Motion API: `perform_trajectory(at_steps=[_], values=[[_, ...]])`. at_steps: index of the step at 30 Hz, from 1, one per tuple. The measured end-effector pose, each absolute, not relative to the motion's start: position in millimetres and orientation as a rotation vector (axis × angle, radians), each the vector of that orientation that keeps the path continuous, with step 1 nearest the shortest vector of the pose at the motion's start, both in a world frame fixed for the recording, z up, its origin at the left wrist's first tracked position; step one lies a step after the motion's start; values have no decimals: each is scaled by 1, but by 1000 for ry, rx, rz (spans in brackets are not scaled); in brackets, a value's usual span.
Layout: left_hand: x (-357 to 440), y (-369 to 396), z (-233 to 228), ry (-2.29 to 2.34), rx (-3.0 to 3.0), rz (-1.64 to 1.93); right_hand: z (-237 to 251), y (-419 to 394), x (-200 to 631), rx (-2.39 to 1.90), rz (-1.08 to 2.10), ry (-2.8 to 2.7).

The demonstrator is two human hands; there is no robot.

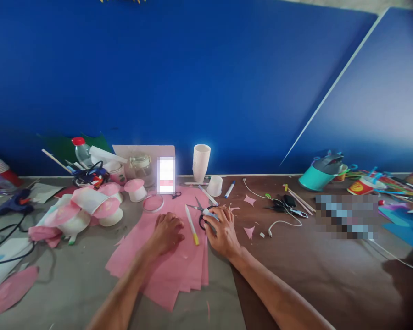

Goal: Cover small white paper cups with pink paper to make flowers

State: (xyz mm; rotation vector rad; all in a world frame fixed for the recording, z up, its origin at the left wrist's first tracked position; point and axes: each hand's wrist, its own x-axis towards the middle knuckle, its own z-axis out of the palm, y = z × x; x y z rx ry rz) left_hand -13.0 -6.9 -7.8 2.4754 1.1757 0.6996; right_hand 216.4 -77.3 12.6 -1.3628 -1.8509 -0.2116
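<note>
Right hand (223,231) curls its fingers around the scissors (202,211) handles; blades point to the upper left of the frame. Left hand (167,233) lies flat, fingers loosely together, on pink paper (179,270).

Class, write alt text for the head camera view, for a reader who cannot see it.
A person's left hand presses flat on a stack of pink paper sheets while the right hand grips black-handled scissors. A white marker with yellow cap lies between them.

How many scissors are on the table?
2. One pair of scissors lies on the pink paper under the right hand; a black pair lies farther right. More may hide in the clutter.
</note>
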Motion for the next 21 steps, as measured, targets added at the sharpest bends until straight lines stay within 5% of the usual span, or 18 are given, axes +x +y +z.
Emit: perform_trajectory(at_steps=[21], values=[[-10, -7, -1, 1205, 2412, 630, 13, -83, 208, -1288, -61, -1883]])
